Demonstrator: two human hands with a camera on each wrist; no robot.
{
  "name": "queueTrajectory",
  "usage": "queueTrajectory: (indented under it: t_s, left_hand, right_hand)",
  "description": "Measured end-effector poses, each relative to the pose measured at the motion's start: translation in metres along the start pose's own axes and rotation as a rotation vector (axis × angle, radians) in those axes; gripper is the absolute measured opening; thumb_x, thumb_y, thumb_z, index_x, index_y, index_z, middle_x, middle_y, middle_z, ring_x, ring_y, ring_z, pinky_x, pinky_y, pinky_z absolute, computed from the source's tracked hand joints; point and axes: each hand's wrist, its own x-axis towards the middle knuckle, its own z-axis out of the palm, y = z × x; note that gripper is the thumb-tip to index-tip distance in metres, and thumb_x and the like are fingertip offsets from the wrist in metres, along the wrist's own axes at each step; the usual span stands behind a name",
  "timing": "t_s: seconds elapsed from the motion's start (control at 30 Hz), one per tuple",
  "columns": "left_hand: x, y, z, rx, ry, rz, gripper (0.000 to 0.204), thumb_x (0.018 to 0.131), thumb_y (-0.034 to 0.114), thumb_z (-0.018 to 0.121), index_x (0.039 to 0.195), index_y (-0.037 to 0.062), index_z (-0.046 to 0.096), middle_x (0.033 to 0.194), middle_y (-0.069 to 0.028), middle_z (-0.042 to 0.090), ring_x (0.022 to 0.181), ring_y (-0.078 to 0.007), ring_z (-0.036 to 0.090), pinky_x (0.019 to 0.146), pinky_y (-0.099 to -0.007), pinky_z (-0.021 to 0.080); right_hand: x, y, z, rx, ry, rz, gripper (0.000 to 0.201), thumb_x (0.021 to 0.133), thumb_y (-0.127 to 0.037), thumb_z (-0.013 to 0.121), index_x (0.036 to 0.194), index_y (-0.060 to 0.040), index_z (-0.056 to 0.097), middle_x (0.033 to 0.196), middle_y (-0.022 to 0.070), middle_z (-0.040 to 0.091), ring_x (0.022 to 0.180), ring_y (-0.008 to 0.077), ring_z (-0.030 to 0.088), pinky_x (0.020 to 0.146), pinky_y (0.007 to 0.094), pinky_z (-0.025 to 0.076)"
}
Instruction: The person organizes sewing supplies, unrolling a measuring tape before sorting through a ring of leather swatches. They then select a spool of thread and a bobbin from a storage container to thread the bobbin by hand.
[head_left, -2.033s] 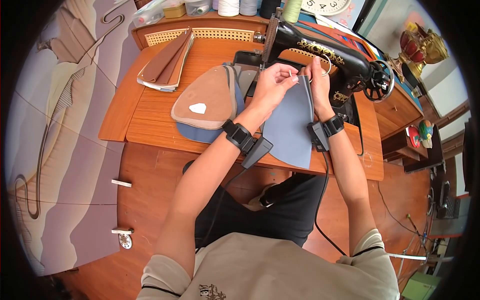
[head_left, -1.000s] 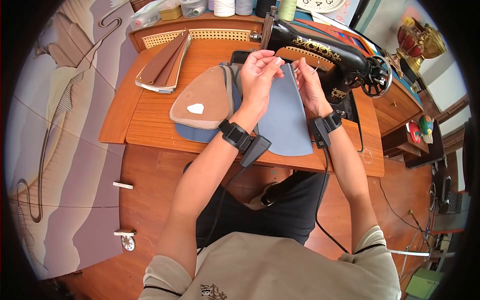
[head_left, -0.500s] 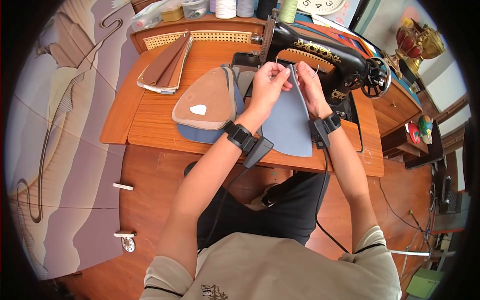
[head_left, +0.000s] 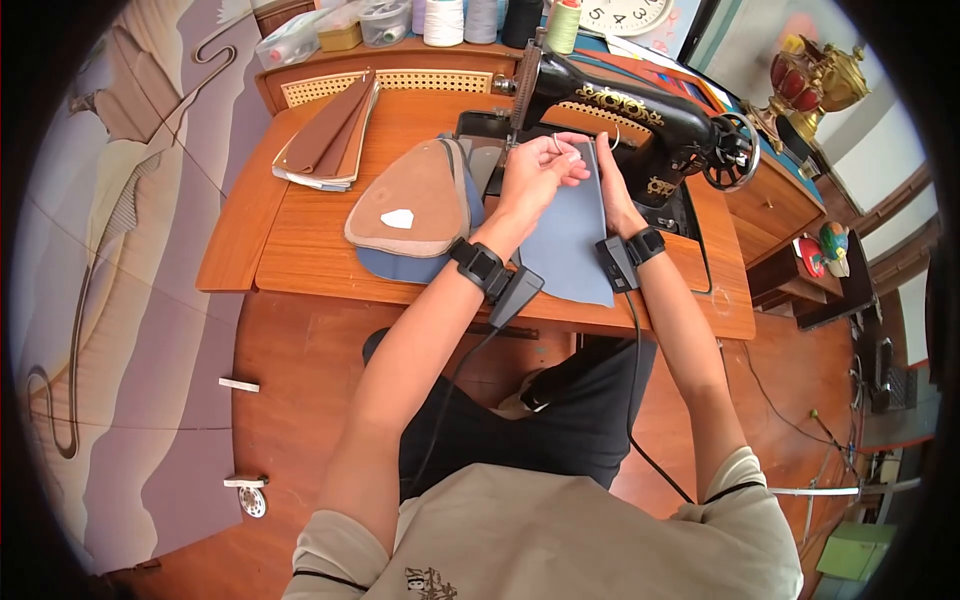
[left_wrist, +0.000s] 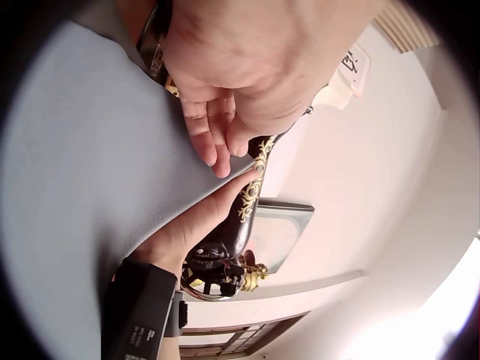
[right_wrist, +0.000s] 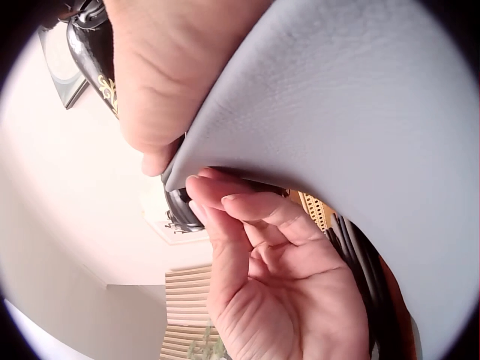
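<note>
A blue-grey leather piece (head_left: pixel 562 250) stands tilted up from the table in front of the sewing machine (head_left: pixel 610 90). My right hand (head_left: pixel 612 190) holds its edge near the narrow top end, the thumb lying along the leather. At the same end, my left hand (head_left: pixel 540 180) has thumb and fingertips close together, right by the leather's tip in the right wrist view. Thin white curved strands (head_left: pixel 616 136) show beside both hands; I cannot tell whether the left fingers pinch one. Left of the hands lies a stack of brown and blue leather shapes (head_left: pixel 400 205) with a white scrap on top.
Brown swatches (head_left: pixel 325 135) lie at the back left of the wooden table (head_left: pixel 290 240). Thread cones (head_left: pixel 444 22) and plastic boxes (head_left: pixel 384 22) line the back shelf. The machine's handwheel (head_left: pixel 733 152) stands at the right. A cable (head_left: pixel 632 380) hangs from the right wrist camera.
The leather's top end tilted and shifted while both hands stayed by it. Since half a second ago, the right thumb has straightened along the edge and the head view has turned slightly.
</note>
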Motion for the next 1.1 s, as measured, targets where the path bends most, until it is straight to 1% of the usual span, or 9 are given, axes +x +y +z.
queueTrajectory:
  t_s: [0.13, 0.27, 0.33, 0.67, 0.73, 0.93, 1.0, 1.07, 1.1]
  left_hand:
    - [0.000, 0.003, 0.002, -0.112, -0.071, 0.030, 0.012, 0.091, 0.011, 0.060, 0.097, 0.0006, 0.059, 0.090, -0.0095, 0.067, 0.080, -0.0151, 0.066, 0.073, -0.0263, 0.052]
    - [-0.002, 0.003, 0.004, -0.206, -0.202, 0.079, 0.013, 0.093, 0.013, 0.059, 0.098, 0.0017, 0.058, 0.088, -0.0088, 0.066, 0.083, -0.0158, 0.065, 0.076, -0.0275, 0.052]
    - [-0.005, 0.006, 0.007, -0.268, -0.245, 0.073, 0.013, 0.093, 0.013, 0.059, 0.098, 0.0021, 0.058, 0.088, -0.0087, 0.065, 0.084, -0.0161, 0.065, 0.078, -0.0282, 0.052]
    - [-0.011, 0.019, 0.008, -0.601, -0.506, 0.021, 0.011, 0.092, 0.013, 0.059, 0.096, 0.0029, 0.058, 0.094, -0.0114, 0.066, 0.087, -0.0193, 0.065, 0.082, -0.0314, 0.054]
    - [-0.014, 0.019, 0.008, -0.604, -0.571, 0.010, 0.011, 0.092, 0.013, 0.059, 0.096, 0.0032, 0.058, 0.096, -0.0122, 0.066, 0.087, -0.0196, 0.066, 0.081, -0.0317, 0.054]
    - [-0.017, 0.015, 0.014, -0.390, -0.722, -0.086, 0.013, 0.092, 0.017, 0.061, 0.095, 0.0044, 0.059, 0.094, -0.0124, 0.067, 0.085, -0.0189, 0.067, 0.078, -0.0305, 0.054]
    - [-0.015, 0.010, 0.017, -0.380, -0.725, -0.099, 0.014, 0.092, 0.018, 0.061, 0.095, 0.0044, 0.059, 0.093, -0.0119, 0.067, 0.084, -0.0188, 0.067, 0.077, -0.0304, 0.054]
    - [-0.012, 0.007, 0.019, -0.320, -0.700, -0.085, 0.015, 0.092, 0.019, 0.061, 0.095, 0.0047, 0.058, 0.092, -0.0115, 0.067, 0.084, -0.0185, 0.067, 0.077, -0.0302, 0.054]
    - [-0.013, 0.009, 0.020, -0.323, -0.697, -0.077, 0.015, 0.092, 0.019, 0.061, 0.095, 0.0047, 0.058, 0.092, -0.0115, 0.067, 0.084, -0.0185, 0.067, 0.077, -0.0302, 0.054]
  right_hand:
    - [-0.013, 0.005, -0.012, 0.269, -0.165, 0.135, 0.060, 0.093, -0.061, 0.039, 0.120, -0.0083, 0.052, 0.104, 0.0042, 0.059, 0.092, 0.0125, 0.060, 0.077, 0.0275, 0.052]
    - [-0.031, 0.007, -0.011, 0.183, -0.101, 0.093, 0.058, 0.093, -0.059, 0.042, 0.121, -0.0085, 0.051, 0.106, 0.0055, 0.059, 0.094, 0.0153, 0.060, 0.080, 0.0287, 0.052]
    - [-0.054, -0.001, 0.005, 0.188, 0.070, 0.061, 0.056, 0.093, -0.056, 0.045, 0.123, -0.0085, 0.050, 0.108, 0.0061, 0.059, 0.095, 0.0163, 0.060, 0.080, 0.0290, 0.052]
    - [-0.142, -0.017, -0.001, 0.152, 0.066, 0.288, 0.064, 0.092, -0.051, 0.052, 0.132, -0.0021, 0.043, 0.118, 0.0129, 0.058, 0.104, 0.0206, 0.061, 0.086, 0.0320, 0.053]
    - [-0.152, -0.020, -0.010, -0.061, 0.032, 0.177, 0.070, 0.091, -0.058, 0.047, 0.133, -0.0027, 0.042, 0.119, 0.0126, 0.057, 0.104, 0.0206, 0.061, 0.085, 0.0317, 0.054]
    - [-0.181, -0.040, -0.018, -0.589, 0.071, 0.316, 0.070, 0.095, -0.056, 0.042, 0.137, -0.0007, 0.039, 0.122, 0.0082, 0.053, 0.112, 0.0142, 0.049, 0.092, 0.0308, 0.043]
    - [-0.179, -0.050, -0.002, -0.856, 0.056, 0.181, 0.068, 0.095, -0.053, 0.045, 0.139, -0.0017, 0.038, 0.126, 0.0086, 0.051, 0.115, 0.0165, 0.047, 0.098, 0.0312, 0.039]
    - [-0.173, -0.054, -0.009, -0.782, 0.131, 0.241, 0.068, 0.095, -0.050, 0.047, 0.142, -0.0031, 0.034, 0.135, 0.0102, 0.046, 0.121, 0.0174, 0.044, 0.102, 0.0322, 0.035]
    - [-0.165, -0.047, -0.024, -0.650, 0.121, 0.140, 0.067, 0.095, -0.049, 0.047, 0.143, -0.0050, 0.032, 0.137, 0.0097, 0.044, 0.123, 0.0167, 0.043, 0.103, 0.0322, 0.035]
